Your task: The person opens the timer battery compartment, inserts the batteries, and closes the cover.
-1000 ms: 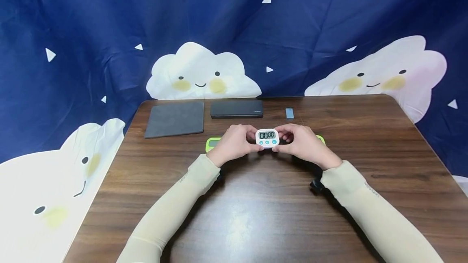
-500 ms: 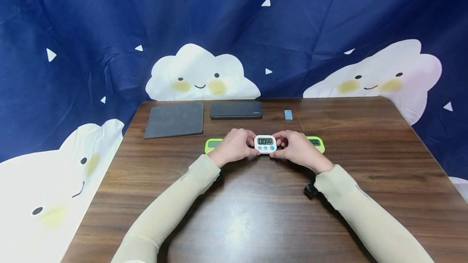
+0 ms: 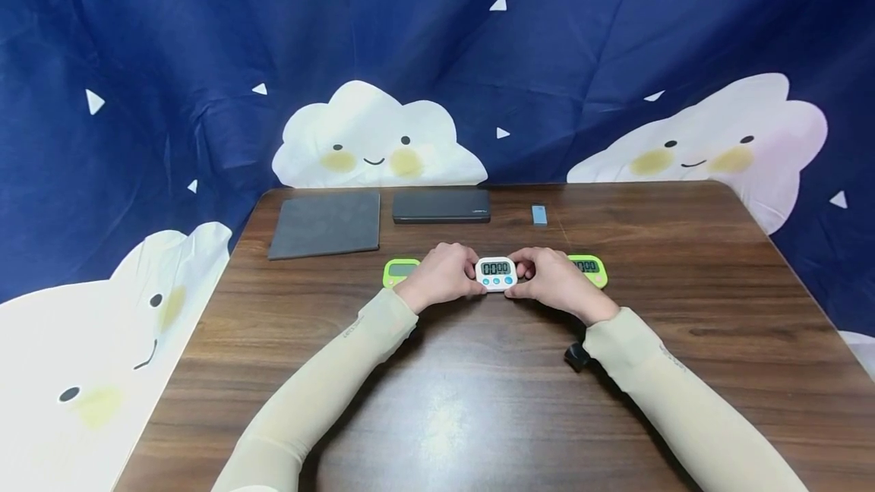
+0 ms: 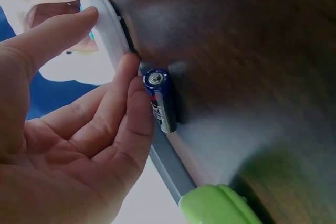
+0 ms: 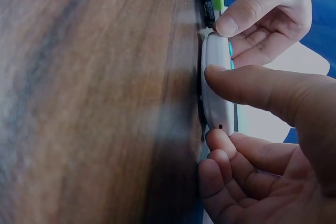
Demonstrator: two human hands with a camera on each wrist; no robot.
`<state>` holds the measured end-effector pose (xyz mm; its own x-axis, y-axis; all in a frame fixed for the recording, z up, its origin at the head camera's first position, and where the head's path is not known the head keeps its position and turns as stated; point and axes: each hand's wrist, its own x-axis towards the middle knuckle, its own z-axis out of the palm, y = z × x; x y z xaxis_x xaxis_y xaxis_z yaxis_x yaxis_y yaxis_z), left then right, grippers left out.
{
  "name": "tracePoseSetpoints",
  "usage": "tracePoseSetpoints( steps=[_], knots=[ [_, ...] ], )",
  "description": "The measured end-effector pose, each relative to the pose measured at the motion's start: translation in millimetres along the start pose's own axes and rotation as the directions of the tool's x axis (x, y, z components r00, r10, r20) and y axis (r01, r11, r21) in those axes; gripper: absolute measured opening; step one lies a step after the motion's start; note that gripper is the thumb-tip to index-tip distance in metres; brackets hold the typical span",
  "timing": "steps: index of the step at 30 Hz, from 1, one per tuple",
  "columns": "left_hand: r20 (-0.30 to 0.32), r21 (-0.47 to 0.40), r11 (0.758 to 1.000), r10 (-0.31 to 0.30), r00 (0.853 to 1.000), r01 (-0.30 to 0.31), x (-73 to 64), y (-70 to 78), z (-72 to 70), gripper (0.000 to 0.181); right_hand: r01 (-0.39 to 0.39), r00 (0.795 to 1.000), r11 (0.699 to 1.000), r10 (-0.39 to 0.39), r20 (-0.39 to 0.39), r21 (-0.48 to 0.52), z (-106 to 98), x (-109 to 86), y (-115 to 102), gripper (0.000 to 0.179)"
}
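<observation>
A white digital timer (image 3: 496,274) with blue buttons and 00:00 on its screen is between both hands, its face toward the head camera. My left hand (image 3: 444,273) pinches its left end, my right hand (image 3: 552,279) its right end. Seen from the right wrist, the timer's lower edge is right at the tabletop. A dark blue battery (image 4: 161,100) lies beside the curled fingers of the left hand; in the head view that hand hides it. Green timers lie to either side, the left one (image 3: 399,272) and the right one (image 3: 589,270) each partly covered by a hand.
Behind the hands, along the far side of the brown wooden table (image 3: 437,401), lie a flat dark grey board (image 3: 326,224), a black case (image 3: 441,206) and a small light blue block (image 3: 539,215). A blue cloud-print curtain (image 3: 533,44) hangs beyond.
Both hands have brought the white timer down toward the tabletop and slightly nearer to me. More of the right green timer now shows past the right hand.
</observation>
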<state>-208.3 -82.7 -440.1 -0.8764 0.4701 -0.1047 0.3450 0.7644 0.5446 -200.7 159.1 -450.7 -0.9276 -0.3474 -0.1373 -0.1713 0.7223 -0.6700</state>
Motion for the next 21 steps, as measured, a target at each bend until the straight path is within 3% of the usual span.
tracePoseSetpoints(
  steps=[8, 13, 17, 21],
  knots=[
    [0.008, 0.015, 1.0, -0.004, 1.0, 0.004, -2.4, -0.4, -1.2, 0.043, -0.011, 1.0, 1.0, 0.011, 0.018, -0.017, 0.4, 0.1, -2.8, 0.059],
    [-0.042, 0.017, 0.999, 0.031, 0.999, -0.03, -9.0, -9.0, -13.5, 0.054, 0.003, 1.0, 1.0, -0.003, -0.004, -0.023, -1.5, -1.8, -5.0, 0.073],
    [-0.156, -0.057, 0.996, 0.058, 0.986, -0.067, -23.4, -33.2, -34.2, 0.054, 0.046, 0.995, 0.997, -0.051, -0.084, -0.056, -4.6, -2.1, -9.0, 0.069],
    [-0.268, -0.149, 0.984, 0.05, 0.962, -0.093, -45.4, -72.8, -55.7, 0.051, 0.101, 0.985, 0.994, -0.106, -0.136, -0.045, -2.2, 2.7, -22.2, 0.065]
  ],
)
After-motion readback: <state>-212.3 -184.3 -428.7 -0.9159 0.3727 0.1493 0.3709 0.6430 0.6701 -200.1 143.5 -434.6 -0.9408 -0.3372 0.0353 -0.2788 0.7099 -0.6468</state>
